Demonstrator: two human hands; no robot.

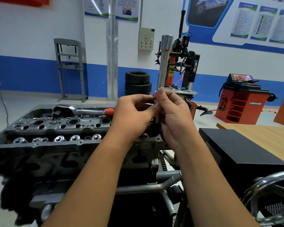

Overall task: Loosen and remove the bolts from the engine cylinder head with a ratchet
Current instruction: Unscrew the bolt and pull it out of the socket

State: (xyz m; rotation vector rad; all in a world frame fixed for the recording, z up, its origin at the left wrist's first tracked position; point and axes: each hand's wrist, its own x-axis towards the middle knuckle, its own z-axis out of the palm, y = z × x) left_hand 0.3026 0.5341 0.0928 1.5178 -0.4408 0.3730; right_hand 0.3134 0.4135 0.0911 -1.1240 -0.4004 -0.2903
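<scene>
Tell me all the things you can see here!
Dark grey metal engine cylinder head: one, front left.
Chrome ratchet with red handle: one, lying on the cylinder head.
Long silver extension socket: one, upright, held in both hands.
Black tyres: one stack, by the back wall.
Red wheel balancer machine: one, right background.
Black flat box: one, right, on a wooden table.
Left hand: fingers curled at the socket's base.
Right hand: gripping the socket.
</scene>
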